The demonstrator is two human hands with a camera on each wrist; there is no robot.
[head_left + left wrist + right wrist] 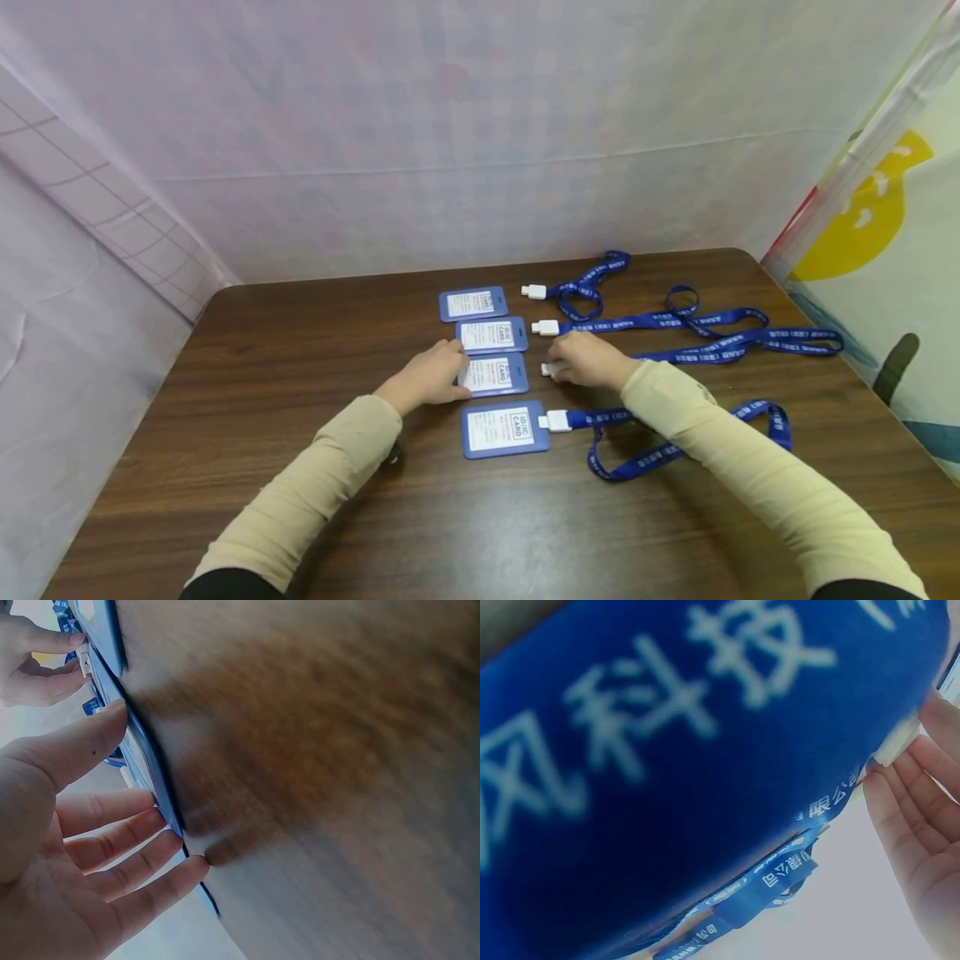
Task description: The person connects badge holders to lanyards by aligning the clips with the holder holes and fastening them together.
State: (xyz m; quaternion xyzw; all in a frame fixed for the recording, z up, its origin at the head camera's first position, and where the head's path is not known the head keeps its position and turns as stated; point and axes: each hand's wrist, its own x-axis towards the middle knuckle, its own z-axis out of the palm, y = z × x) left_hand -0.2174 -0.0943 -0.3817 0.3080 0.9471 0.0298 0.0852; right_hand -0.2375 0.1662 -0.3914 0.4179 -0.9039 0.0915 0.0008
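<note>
- Beige sleeves were nearest, angled in from both sides over the table.
- Left hand: relaxed, fingers spread and loosely extended; thumb and fingertips touched the left part of the third badge holder, counting from the back.
- Right hand: nearly closed, thumb and fingers pinching the white clip.
- That holder lay between the two hands, long axis left-right, slot end to the right, facing the clip.
- Clip tab pointed left at the holder, just beside it but apart; its blue strap ran off to the right.
- Front holder: also left-right, front clip touching its slot end.
- Rear holders: two, roughly left-right, rear clips near their right ends, apart.
</note>
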